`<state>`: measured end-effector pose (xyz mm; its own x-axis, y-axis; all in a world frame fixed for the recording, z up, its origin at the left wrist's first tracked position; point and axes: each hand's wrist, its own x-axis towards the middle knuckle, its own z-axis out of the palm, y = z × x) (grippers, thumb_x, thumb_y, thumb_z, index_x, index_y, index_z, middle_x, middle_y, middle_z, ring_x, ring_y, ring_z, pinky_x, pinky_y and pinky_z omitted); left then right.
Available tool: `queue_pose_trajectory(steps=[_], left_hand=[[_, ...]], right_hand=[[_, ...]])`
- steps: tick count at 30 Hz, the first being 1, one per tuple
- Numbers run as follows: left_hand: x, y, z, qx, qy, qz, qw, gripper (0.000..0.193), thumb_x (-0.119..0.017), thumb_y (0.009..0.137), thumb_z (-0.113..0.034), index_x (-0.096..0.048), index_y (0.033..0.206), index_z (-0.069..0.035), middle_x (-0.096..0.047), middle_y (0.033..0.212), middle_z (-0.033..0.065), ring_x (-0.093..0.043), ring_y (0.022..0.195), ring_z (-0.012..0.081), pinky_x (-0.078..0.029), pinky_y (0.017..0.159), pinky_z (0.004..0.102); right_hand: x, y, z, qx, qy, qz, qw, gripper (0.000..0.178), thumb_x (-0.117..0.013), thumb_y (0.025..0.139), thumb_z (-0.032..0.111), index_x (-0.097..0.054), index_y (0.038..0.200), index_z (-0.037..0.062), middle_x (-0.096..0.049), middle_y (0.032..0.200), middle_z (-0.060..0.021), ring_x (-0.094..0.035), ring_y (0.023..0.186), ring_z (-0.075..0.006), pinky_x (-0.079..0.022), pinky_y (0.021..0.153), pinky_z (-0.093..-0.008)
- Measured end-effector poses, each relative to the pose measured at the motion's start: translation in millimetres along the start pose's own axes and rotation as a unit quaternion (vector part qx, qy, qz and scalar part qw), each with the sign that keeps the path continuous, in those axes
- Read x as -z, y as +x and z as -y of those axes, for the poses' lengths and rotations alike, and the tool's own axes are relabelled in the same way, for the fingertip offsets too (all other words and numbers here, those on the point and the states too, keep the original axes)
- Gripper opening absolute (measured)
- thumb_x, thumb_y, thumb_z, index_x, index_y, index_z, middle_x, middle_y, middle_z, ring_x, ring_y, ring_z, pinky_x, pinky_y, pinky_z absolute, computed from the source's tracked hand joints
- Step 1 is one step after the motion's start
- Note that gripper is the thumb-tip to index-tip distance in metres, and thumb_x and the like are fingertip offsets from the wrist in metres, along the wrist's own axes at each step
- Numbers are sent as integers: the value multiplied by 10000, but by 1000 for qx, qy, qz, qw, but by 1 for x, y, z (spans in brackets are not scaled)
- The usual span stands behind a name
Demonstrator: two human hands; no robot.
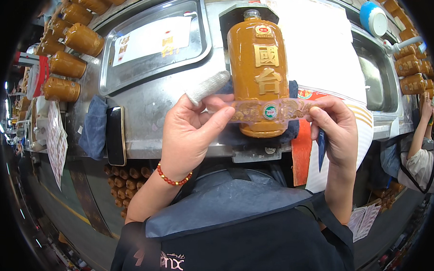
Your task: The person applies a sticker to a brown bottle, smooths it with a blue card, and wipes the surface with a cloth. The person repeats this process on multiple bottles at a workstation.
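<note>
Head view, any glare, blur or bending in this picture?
In the head view, the tall glossy brown bottle catches small highlights; in the head view, the large white paper sheet looks washed out by brightness; in the head view, the long grey metal counter curves with fisheye distortion toward dark corners.

A: Where does a passage lie on the left?
B: Along the metal counter [144, 109], between the tray [206, 21] and the phone [116, 136]; a folded blue cloth [94, 131] lies beside the phone.
A: And at the bottle [251, 46]?
B: Its lower front is crossed by a patterned strip [249, 111], with the left hand [192, 127] and right hand [339, 132] blocking either side. Rightward, white sheeting [320, 53] lies low and passable, alongside the sink [395, 101].
</note>
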<state>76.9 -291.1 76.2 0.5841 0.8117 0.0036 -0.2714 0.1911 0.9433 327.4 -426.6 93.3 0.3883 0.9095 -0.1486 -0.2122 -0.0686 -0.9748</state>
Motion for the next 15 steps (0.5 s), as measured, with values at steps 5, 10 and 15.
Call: queue_pose_trajectory(steps=[5,10,15], left_hand=[[0,2,3,7,10,-1,1000,426,-684,964,57,-563,1372,26,-693,1074,65,-669,1104,154,-542,998,312],[2,3,8,7,12,-2,1000,418,-683,967,55,-566,1368,31,-692,1107,71,-670,1099,146,-544,988,305],[10,5,12,37,39,12,998,459,-709,957,9,-555,1390,23,-668,1197,92,-640,1167,156,-524,1002,302]], right_hand=[[-3,3,-11,26,-52,-26,998,74,-666,993,30,-686,1045,-18,-708,904,-100,-615,633,-86,-487,579,-198],[0,8,-17,12,-39,-11,999,108,-715,962,24,-713,1064,-12,-736,939,-65,-663,796,-84,-521,706,-213],[0,11,-21,-9,-32,-11,999,133,-731,953,26,-718,1082,-5,-749,964,-49,-690,879,-86,-536,769,-218]])
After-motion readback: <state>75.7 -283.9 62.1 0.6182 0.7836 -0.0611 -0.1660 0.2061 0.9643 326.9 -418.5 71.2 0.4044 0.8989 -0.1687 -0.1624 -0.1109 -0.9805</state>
